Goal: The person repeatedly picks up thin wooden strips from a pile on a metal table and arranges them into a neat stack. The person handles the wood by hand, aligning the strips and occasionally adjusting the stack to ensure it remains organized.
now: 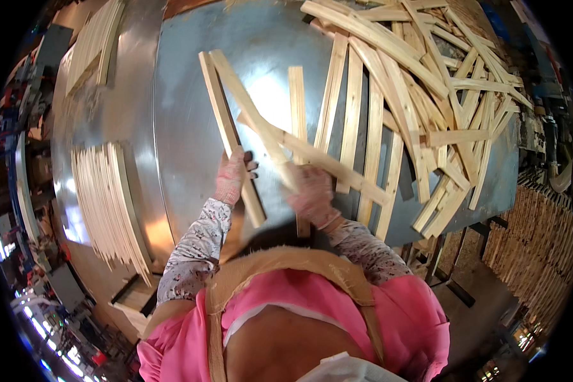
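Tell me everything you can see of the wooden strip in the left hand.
The wooden strip is long, narrow and straight, pale yellowish with a browner side face, and looks like bare wood. It slants over the blue-grey metal tabletop, its far end toward the left and its near end toward the person. The left hand grips it below its middle, hiding part of it. Its far end lies close beside a second strip; whether they touch, or it rests on the tabletop, is unclear.

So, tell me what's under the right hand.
A wooden strip on the metal table shows above and below the right hand in the picture, apparently running underneath; the stretch between is covered.
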The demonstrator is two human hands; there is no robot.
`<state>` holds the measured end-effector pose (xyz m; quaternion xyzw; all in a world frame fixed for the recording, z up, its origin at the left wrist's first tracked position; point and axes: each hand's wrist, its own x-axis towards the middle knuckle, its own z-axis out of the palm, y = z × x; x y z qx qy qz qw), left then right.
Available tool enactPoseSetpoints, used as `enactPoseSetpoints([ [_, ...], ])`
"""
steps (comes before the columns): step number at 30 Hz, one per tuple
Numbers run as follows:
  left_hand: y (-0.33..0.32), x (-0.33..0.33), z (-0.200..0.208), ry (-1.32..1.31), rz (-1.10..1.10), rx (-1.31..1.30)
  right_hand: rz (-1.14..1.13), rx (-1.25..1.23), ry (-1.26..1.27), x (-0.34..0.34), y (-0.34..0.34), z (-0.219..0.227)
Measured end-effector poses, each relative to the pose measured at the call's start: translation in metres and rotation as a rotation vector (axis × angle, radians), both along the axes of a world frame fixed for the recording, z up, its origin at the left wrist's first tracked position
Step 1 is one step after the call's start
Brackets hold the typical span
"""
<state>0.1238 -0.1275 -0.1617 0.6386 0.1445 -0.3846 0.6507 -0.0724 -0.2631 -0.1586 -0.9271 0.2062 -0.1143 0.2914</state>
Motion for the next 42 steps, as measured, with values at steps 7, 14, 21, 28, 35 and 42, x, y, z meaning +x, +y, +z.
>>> enactPoseSetpoints([
  [7,0.082,-0.050,-0.001,0.069,-0.021,-0.053,0.125,-0.243,0.006,-0.051,-0.019,0.035],
  [14,0.105,-0.078,0.020,0.371,0.173,-0.452,-0.062,0.122,0.280,-0.056,-0.051,0.054],
  [21,0.080,-0.116,-0.003,0.400,0.295,-0.542,0.114,0.105,0.242,-0.024,0.061,0.019],
  [28,0.087,-0.092,0.012,0.238,0.082,-0.191,-0.237,0.198,0.293,-0.059,0.064,-0.025],
  [35,0.070,-0.102,-0.004,0.417,0.351,-0.477,0.406,0.353,0.349,-0.003,0.033,0.019],
  [42,0.079,-0.066,0.043,-0.139,-0.113,0.161,-0.354,-0.602,0.139,0.042,-0.238,0.031],
])
